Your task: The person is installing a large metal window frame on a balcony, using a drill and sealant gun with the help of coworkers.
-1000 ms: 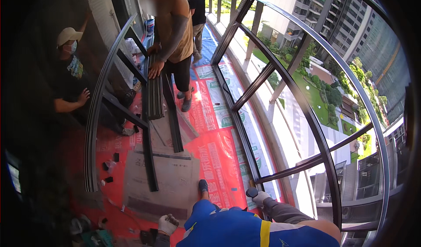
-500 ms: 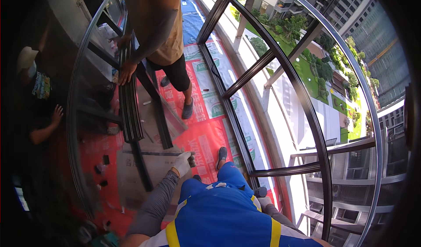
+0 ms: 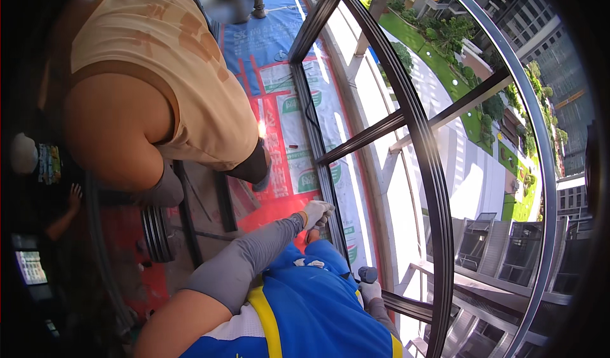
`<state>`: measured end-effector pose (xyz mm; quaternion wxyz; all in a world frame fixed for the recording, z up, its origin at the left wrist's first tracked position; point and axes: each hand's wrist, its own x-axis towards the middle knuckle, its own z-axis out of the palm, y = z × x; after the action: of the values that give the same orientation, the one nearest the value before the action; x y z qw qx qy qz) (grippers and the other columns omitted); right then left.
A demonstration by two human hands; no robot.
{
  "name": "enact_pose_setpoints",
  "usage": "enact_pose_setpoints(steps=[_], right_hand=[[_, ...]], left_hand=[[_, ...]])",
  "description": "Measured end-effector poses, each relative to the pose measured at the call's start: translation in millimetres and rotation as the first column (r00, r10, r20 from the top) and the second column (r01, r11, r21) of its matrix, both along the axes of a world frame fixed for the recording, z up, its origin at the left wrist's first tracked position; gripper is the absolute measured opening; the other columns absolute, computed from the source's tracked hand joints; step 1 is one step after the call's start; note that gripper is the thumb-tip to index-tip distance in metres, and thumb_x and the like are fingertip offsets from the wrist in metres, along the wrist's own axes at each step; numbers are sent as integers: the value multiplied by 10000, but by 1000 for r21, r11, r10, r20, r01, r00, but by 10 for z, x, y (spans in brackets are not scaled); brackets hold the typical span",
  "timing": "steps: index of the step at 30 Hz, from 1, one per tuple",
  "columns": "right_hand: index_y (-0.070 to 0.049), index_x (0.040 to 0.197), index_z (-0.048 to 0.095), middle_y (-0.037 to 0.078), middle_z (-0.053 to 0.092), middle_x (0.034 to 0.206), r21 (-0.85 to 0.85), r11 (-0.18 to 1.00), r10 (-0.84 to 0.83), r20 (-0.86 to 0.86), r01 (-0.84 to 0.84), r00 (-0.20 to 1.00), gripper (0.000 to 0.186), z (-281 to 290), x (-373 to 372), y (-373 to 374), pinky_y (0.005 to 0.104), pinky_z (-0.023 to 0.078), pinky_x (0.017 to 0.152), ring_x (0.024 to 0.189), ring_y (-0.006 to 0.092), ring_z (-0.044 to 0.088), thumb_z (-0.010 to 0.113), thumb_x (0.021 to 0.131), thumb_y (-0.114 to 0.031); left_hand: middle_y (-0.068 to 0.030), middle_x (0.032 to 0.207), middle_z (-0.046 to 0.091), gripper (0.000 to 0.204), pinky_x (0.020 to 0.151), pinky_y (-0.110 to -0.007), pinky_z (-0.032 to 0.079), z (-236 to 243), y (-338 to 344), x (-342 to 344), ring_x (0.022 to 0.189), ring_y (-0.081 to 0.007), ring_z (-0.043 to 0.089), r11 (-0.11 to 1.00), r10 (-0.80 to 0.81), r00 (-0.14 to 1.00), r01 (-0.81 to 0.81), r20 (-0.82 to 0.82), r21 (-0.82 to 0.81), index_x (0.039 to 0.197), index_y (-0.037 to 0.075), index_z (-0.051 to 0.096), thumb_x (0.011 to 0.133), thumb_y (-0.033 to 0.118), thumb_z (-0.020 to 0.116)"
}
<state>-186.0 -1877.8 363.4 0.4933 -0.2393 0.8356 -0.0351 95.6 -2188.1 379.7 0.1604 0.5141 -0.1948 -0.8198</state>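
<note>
Beside the upright black metal frame (image 3: 363,139), our right hand (image 3: 370,292) grips a dark round-headed tool (image 3: 368,274), left fingers (image 3: 327,210) curled; ribbed black bars (image 3: 156,234) lie apart.

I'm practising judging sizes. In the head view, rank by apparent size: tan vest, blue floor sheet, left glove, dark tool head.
Largest to smallest:
1. Tan vest
2. Blue floor sheet
3. Left glove
4. Dark tool head

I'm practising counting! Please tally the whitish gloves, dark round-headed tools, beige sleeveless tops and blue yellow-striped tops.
Whitish gloves: 2
Dark round-headed tool in the right hand: 1
Beige sleeveless top with reddish print: 1
Blue top with yellow stripes: 1
Total: 5
</note>
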Motion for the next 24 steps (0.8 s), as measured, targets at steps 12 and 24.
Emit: enact_pose_setpoints(steps=[12, 24], right_hand=[[18, 911, 755, 195, 742, 796, -188, 975, 87, -153, -115, 984, 316, 742, 10, -2120, 423, 564, 733, 808, 333, 754, 759, 720, -235], [11, 875, 749, 179, 747, 807, -236, 949, 177, -151, -209, 973, 310, 547, 803, -5346, 422, 557, 725, 813, 309, 752, 758, 718, -257]], left_hand=[[11, 721, 590, 159, 532, -354, 495, -497, -3302, 366, 542, -149, 562, 940, 312, 947, -298, -71, 165, 1032, 113, 597, 1015, 248, 516], [22, 676, 550, 193, 486, -363, 493, -2039, -5418, 3011, 485, -144, 522, 799, 583, 587, -542, -562, 261, 905, 142, 606, 980, 278, 492]])
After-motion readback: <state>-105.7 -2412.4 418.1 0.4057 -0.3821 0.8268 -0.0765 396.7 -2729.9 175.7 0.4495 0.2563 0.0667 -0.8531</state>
